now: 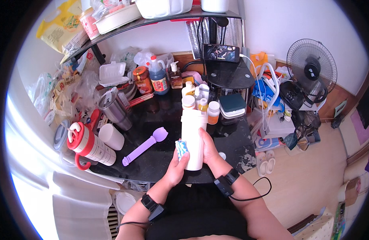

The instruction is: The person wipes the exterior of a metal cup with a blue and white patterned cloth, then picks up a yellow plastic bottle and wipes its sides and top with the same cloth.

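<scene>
A tall white cylindrical bottle (192, 144) stands upright, or nearly so, in front of me at the table's near edge. My right hand (209, 149) grips its right side, with the thumb along the wall. Pinched in my left hand (177, 168) is a small crumpled blue-and-white piece (181, 149), cloth or wrapper, which I cannot tell apart. It lies against the bottle's left side. To the left, a purple long-handled spoon (145, 147) rests on the black tabletop (160, 171).
Left are a red-and-white tumbler (93, 147), a white cup (111, 136) and a steel tumbler (115, 109). Several small bottles (213, 112) stand behind the white bottle. A phone (221, 53) leans on a raised shelf (231, 73). A fan (312, 70) stands right.
</scene>
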A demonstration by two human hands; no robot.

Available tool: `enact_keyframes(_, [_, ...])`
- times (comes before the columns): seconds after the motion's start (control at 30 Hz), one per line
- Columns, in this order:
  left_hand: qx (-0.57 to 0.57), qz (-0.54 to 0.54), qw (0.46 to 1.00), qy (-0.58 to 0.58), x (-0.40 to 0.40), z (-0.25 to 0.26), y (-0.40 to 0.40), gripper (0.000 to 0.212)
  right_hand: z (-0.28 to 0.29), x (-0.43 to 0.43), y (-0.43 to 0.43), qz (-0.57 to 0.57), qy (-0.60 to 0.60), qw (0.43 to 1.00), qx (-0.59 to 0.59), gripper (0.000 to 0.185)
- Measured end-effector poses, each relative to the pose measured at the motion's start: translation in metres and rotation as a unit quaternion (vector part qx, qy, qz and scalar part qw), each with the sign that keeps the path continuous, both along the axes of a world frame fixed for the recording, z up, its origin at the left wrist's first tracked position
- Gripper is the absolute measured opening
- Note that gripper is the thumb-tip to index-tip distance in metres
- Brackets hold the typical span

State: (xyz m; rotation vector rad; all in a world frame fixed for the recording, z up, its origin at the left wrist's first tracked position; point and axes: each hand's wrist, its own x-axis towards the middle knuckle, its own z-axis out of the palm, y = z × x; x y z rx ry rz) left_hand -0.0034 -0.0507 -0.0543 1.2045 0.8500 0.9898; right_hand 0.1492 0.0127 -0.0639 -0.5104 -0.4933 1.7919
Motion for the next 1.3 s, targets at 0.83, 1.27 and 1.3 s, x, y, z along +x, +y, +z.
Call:
enact_keyframes(0.83, [-0.129, 0.111, 0.928, -0.33, -0.034, 0.052, 0.038, 0.065, 0.07, -0.089, 0.028, -0.324, -0.197, 0.891, 0.25, 0.076])
enact_keyframes(1.27, [-0.14, 0.158, 0.977, 0.023, -0.032, 0.031, 0.038, 0.079, 0.073, -0.065, 0.025, -0.315, -0.265, 0.827, 0.384, 0.09])
enact_keyframes(1.3, [-0.14, 0.158, 0.977, 0.024, -0.032, 0.032, 0.037, 0.079, 0.072, -0.064, 0.025, -0.307, -0.263, 0.83, 0.385, 0.095])
